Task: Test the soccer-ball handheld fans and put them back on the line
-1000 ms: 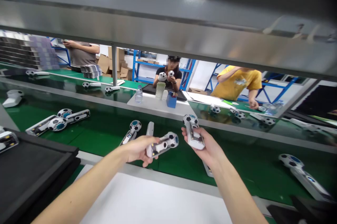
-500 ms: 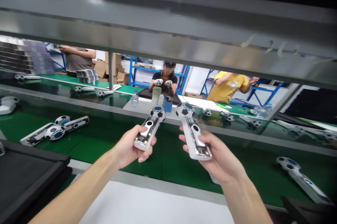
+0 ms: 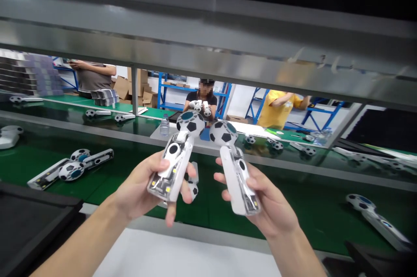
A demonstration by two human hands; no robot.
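**Two football-headed devices held above the green belt**

The left hand (image 3: 143, 186) is wrapped around a white plastic handheld device with a football-patterned ball head (image 3: 176, 159), the thumb resting on its front. The right hand (image 3: 265, 201) is closed around a second white device of the same kind (image 3: 236, 168). Both are upright, the ball heads close together, above the green conveyor belt (image 3: 130, 173). On the belt, to the left, lie two similar devices (image 3: 70, 166); another one (image 3: 374, 218) lies to the right. Beyond the belt a person in a black shirt (image 3: 203, 99) holds two more.
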